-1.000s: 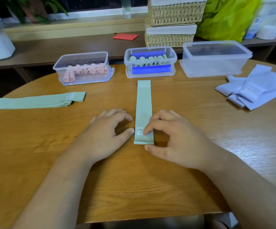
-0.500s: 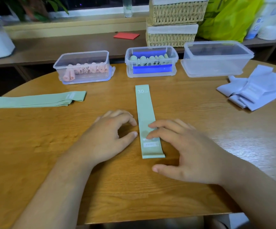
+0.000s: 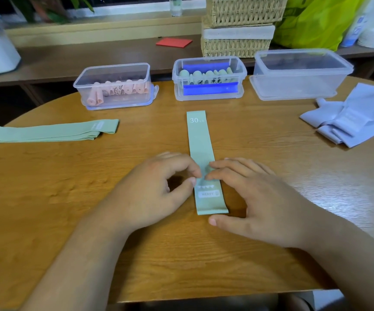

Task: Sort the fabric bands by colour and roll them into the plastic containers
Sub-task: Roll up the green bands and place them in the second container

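Far left of the hands: pale green folded fabric bands (image 3: 49,132) lie on the wooden desk (image 3: 47,209), well apart from the left hand.
Beyond the left hand: a clear plastic container of pink rolls (image 3: 114,86).
Left hand (image 3: 150,194): the fingers are curved, with the index tip on the band and the thumb tip at its left edge. Whether it nips that edge cannot be told.
Between the hands: a flat pale green fabric band (image 3: 200,140) runs away from the person, "HEAVY" at the near end and "30 LB" at the far end.
Handling: it is probably light, limp and stretchy, so a loose roll would likely spring open. It is best taken at the near short end and rolled tightly forward.
Straight ahead: a clear plastic container of green rolls (image 3: 209,78), likely its destination.
Right hand (image 3: 260,198): the fingers are fairly straight and press on the band, with the thumb on the desk by its near end.
Beyond and right: an empty clear plastic container (image 3: 298,75) and a heap of lavender fabric bands (image 3: 356,117).
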A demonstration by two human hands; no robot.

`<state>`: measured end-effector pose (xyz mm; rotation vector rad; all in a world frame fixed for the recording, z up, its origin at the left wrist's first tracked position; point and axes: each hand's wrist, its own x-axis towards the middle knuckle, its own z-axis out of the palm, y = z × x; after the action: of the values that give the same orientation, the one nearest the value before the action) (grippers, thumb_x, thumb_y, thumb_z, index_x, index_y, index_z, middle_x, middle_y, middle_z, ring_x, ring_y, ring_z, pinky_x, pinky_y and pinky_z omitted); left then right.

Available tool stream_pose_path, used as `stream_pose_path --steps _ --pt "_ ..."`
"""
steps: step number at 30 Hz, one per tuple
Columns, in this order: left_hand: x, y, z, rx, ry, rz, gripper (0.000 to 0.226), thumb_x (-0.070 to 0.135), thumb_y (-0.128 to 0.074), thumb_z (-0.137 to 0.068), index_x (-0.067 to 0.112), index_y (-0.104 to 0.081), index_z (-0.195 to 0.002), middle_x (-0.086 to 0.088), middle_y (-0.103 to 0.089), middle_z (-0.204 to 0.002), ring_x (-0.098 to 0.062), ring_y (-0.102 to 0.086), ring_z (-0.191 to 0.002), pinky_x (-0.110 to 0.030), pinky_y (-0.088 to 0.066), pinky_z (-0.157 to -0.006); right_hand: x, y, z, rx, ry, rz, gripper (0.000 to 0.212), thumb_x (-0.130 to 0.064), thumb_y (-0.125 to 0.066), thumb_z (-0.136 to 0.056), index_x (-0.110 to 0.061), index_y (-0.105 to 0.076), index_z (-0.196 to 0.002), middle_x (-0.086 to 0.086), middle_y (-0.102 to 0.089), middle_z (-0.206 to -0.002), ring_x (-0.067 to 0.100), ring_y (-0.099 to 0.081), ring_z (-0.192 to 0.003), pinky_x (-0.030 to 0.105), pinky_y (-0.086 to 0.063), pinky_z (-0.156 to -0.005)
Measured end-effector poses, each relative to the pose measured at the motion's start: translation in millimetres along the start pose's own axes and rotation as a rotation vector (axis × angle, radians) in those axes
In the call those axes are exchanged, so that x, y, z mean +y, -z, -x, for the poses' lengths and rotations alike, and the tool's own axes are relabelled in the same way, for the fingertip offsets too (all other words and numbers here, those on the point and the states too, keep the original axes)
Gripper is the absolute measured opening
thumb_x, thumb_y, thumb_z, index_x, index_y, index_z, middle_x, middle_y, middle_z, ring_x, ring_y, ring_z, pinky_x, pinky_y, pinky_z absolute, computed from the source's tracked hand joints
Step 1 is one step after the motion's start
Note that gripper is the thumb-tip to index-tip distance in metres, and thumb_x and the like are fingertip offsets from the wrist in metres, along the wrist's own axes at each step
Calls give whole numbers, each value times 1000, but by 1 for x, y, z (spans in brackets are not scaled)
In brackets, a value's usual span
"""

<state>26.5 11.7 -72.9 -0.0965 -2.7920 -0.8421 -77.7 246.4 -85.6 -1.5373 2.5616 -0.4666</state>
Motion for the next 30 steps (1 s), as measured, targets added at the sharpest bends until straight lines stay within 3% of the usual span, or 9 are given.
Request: stream_pose_path --steps 5,8,11,14,17,21,26,30 --pt "0 -6 9 -67 -67 -167 12 40 -55 -104 40 -63 -113 26 -62 -109 -2 -55 -106 -37 -50 -92 1 1 1 6 26 -2 71 -84 -47 -88 -51 -38 -150 -30 -23 -166 -4 -10 -156 35 -15 -129" --pt "5 -8 13 -76 -99 -202 16 44 -49 -105 42 -62 -113 25 -58 -112 -3 -53 -109 -36 -49 -94 -2 4 2 72 98 -19 56 -68 -61 -90 -45 -50 -140 -26 -31 -164 1 -23 -155 37 -28 -125" --pt "4 -8 14 -65 -115 -169 14 34 -56 -104 38 -66 -112 24 -57 -115 -4 -53 -113 -36 -49 -95 -3 4 2 134 204 -45 33 -48 -73 -92 -40 -64 -123 -26 -54 -142 1 -45 -139 37 -40 -114" --pt "5 -7 17 -7 -127 -76 22 16 -66 -99 31 -70 -114 21 -62 -114 -10 -57 -113 -33 -48 -93 0 1 1 152 210 -72 24 -44 -71 -95 -38 -68 -118 -27 -63 -118 -2 -55 -118 35 -44 -105" --pt "14 -6 22 -17 -134 31 21 17 -70 -96 30 -66 -113 20 -63 -108 -10 -61 -110 -28 -49 -89 2 -1 0 173 174 -143 19 -41 -68 -97 -38 -66 -116 -27 -63 -107 -2 -59 -107 30 -47 -97" --pt "13 -10 21 -62 -172 -56 14 27 -69 -97 32 -62 -108 19 -61 -101 -6 -59 -103 -36 -49 -87 1 -1 -1 197 136 -209 13 -42 -66 -99 -36 -64 -111 -26 -62 -102 -1 -61 -101 21 -43 -88" --pt "11 -11 19 -45 -215 -101 4 32 -68 -98 33 -67 -102 21 -61 -103 -7 -57 -104 -37 -50 -87 3 -4 -3 183 183 -233 7 -34 -74 -98 -30 -69 -101 -19 -67 -102 10 -64 -103 33 -51 -87" --pt "10 -12 20 -39 -220 -50 5 29 -75 -95 32 -74 -99 20 -64 -106 -8 -59 -108 -36 -51 -88 5 -2 0 183 209 -239 9 -32 -82 -93 -31 -73 -93 -20 -66 -101 10 -61 -103 30 -50 -87"
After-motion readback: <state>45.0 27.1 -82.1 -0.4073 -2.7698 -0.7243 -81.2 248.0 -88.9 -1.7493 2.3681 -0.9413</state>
